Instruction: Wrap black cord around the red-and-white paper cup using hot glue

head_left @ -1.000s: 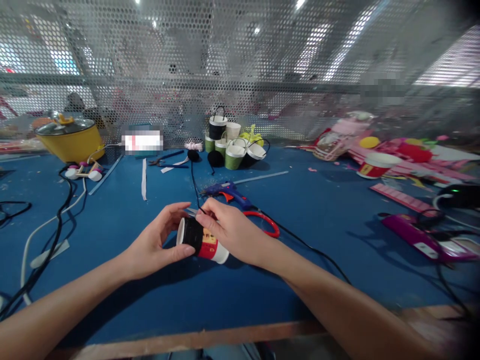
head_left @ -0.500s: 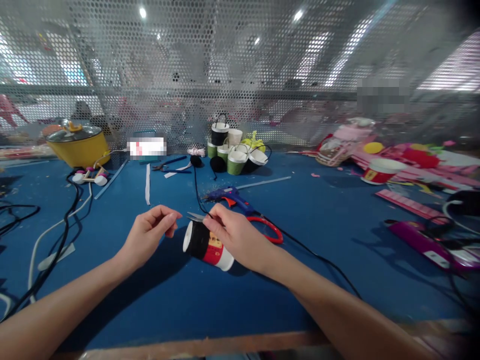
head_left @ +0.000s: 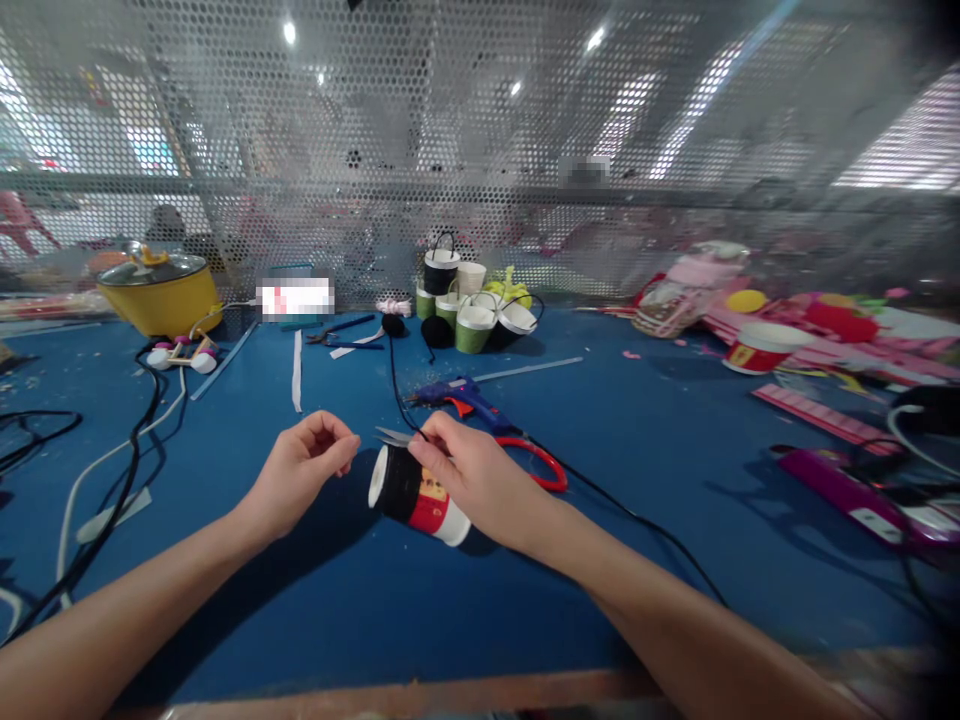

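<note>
My right hand (head_left: 472, 475) is closed around scissors, whose metal blades (head_left: 393, 437) point left and stand slightly apart. Behind the hand shows their red handle loop (head_left: 551, 462). Under those fingers a paper cup (head_left: 431, 505) lies tilted on its side, its upper part wound with black cord; whether the hand also grips it I cannot tell. From there a black cord (head_left: 397, 385) runs back to a dark ball of cord (head_left: 392, 325). Left of the cup, my left hand (head_left: 307, 465) hovers with thumb and forefinger pinched; anything between them is too small to make out.
Behind the scissors lies a blue glue gun (head_left: 465, 395). Several cord-wrapped cups (head_left: 474, 328) stand at the back by the perforated metal screen (head_left: 360, 130). Pliers (head_left: 345, 340) and a yellow pot (head_left: 161, 300) are to the left. Rightward lie a purple device (head_left: 847, 490) and another cup (head_left: 765, 350).
My left fingertips have drawn slightly left and down, away from the scissor blades. My right hand, the scissors and the cup stay almost the same.
</note>
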The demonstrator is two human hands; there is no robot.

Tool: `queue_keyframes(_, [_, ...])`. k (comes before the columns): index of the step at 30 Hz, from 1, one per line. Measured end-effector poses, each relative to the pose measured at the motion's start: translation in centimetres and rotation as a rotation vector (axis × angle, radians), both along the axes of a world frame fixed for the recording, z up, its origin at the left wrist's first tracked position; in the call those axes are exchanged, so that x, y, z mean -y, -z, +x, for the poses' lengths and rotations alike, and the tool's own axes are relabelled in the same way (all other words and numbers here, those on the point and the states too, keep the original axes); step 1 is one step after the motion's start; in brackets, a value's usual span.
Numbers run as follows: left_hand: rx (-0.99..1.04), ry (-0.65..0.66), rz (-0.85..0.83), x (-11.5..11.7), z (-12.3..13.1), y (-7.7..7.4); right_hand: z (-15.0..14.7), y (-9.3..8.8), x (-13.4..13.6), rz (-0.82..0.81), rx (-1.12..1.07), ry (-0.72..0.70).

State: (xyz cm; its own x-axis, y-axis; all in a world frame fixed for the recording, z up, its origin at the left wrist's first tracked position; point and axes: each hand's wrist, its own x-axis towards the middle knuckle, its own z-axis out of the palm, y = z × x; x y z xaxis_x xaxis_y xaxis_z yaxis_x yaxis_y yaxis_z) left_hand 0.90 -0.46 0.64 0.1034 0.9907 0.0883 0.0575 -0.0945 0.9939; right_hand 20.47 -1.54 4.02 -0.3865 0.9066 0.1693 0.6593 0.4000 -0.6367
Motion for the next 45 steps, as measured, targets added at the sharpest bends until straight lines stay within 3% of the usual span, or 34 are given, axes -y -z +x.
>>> queue_keyframes(25, [0.066,0.114,-0.124,0.3,0.2,0.0,0.0,-0.3,0.1,-0.02,0.002,-0.018])
queue_keyframes(31, [0.086,0.056,-0.088,0.0,0.5,-0.1,0.1,-0.5,0.2,-0.042,0.016,-0.015])
queue_keyframes(39, [0.1,0.049,-0.211,-0.2,0.5,-0.2,0.6,-1.1,0.3,-0.121,-0.007,0.0])
queue_keyframes(45, [-0.02,0.088,-0.214,-0.3,0.4,-0.4,0.7,-1.3,0.0,-0.13,-0.03,0.006])
